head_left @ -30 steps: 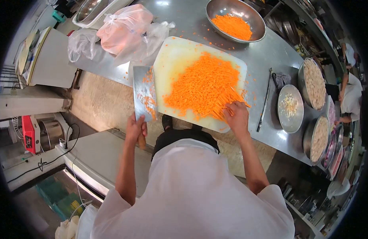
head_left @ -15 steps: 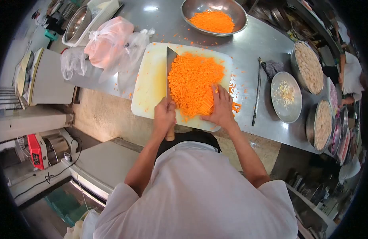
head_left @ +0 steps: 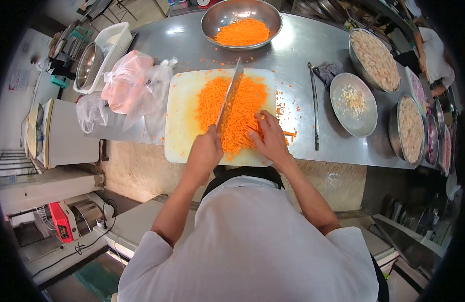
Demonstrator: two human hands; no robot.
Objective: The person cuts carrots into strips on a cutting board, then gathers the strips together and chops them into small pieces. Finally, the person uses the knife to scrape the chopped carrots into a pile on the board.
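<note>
My left hand (head_left: 206, 151) is closed round the handle of a kitchen knife (head_left: 230, 98). Its broad blade stands over a heap of diced carrot (head_left: 210, 103), tip pointing away from me and slightly right. To the right of the blade, my right hand (head_left: 274, 142) has its bent fingers and thumb on a bunch of thin carrot sticks (head_left: 290, 134), partly hidden under the hand. The carrot lies on a white cutting board (head_left: 177, 131) at the near edge of the steel table.
Beyond the board stands a steel bowl (head_left: 207, 27) of chopped carrot. Plastic bags (head_left: 126, 83) lie left, beside a white basket (head_left: 124, 38). On the right are a dark rod (head_left: 314, 110), a bowl with pale chopped bits (head_left: 340, 118) and bowls of pale chunks (head_left: 376, 58). A person (head_left: 434, 50) stands far right.
The knife has moved right from the heap's left edge to over its middle, its tip now leaning right. My right hand still rests on the carrot sticks. The whole view has shifted.
</note>
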